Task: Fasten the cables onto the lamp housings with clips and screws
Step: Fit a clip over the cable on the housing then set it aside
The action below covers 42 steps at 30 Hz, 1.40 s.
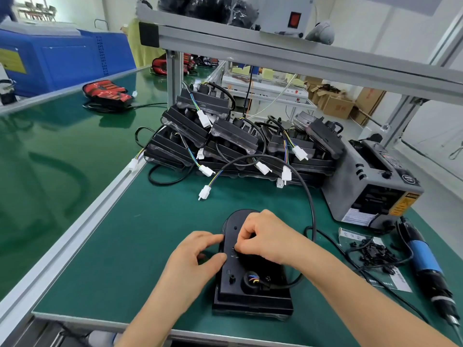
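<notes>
Right hand (260, 236) curled, fingertips pinching what looks like a small black clip (234, 248) against the middle of the black plastic lamp housing (250, 294), near-centre on green worktop (135, 246). Left hand (200, 254) gripping housing's left edge. Risk: clip slipping or seating crooked, missing black round cable (311, 204) that loops right; housing sliding under a weak left grip. Wrists low, forearms converging from the near edge. Blue-and-black electric screwdriver (426, 264) lying to the right.

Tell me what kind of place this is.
Most likely a factory assembly bench: a pile of wired lamp housings, an electric screwdriver beside loose black clips, and an aluminium-framed green worktop.
</notes>
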### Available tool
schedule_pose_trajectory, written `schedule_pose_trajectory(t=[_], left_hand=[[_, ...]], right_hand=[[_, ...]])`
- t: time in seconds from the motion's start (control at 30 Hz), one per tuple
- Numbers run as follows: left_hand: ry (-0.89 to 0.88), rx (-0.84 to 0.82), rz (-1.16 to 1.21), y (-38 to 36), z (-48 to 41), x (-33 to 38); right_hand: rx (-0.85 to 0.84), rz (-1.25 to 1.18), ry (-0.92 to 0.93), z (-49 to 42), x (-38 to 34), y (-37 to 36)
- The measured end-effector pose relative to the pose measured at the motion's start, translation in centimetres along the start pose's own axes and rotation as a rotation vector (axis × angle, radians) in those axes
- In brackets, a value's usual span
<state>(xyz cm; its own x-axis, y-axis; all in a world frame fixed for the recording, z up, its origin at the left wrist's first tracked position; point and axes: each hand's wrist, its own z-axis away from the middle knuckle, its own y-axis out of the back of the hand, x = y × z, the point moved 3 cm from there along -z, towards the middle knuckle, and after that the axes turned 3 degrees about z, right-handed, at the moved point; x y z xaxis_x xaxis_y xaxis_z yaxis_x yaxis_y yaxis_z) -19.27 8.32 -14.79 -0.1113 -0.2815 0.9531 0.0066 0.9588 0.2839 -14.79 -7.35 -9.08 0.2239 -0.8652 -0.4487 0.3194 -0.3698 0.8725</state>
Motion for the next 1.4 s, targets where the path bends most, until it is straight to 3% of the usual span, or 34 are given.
schedule_pose_trajectory(t=[0.5,0.6,0.73,0.9,1.03,1.27,1.4], left_hand=[[-0.082,0.03,-0.074,0.2,0.1,0.4],[-0.238,0.041,-0.205,0.0,0.4,1.1],[-0.595,0.07,-0.612,0.0,1.4,2.3],[-0.705,0.099,-0.792,-0.2,1.9,2.4],[-0.702,0.145,-0.771,0.0,1.6,2.3],[-0.653,0.165,-0.992,-1.3,1.7,1.7],[-0.637,0.105,-1.099,-1.1,2.5,2.3]], right_hand=[[0.018,0.086,0.027,0.1,-0.1,-0.2],[0.039,0.145,0.055,0.0,-0.2,-0.4],[0.049,0.172,0.067,0.0,0.0,-0.6],[0.061,0.054,0.031,0.0,0.6,-0.5],[0.054,-0.016,0.013,-0.1,0.9,-0.5],[0.107,-0.12,0.032,0.3,1.7,-0.7],[0.36,-0.178,0.041,2.0,2.9,0.9]])
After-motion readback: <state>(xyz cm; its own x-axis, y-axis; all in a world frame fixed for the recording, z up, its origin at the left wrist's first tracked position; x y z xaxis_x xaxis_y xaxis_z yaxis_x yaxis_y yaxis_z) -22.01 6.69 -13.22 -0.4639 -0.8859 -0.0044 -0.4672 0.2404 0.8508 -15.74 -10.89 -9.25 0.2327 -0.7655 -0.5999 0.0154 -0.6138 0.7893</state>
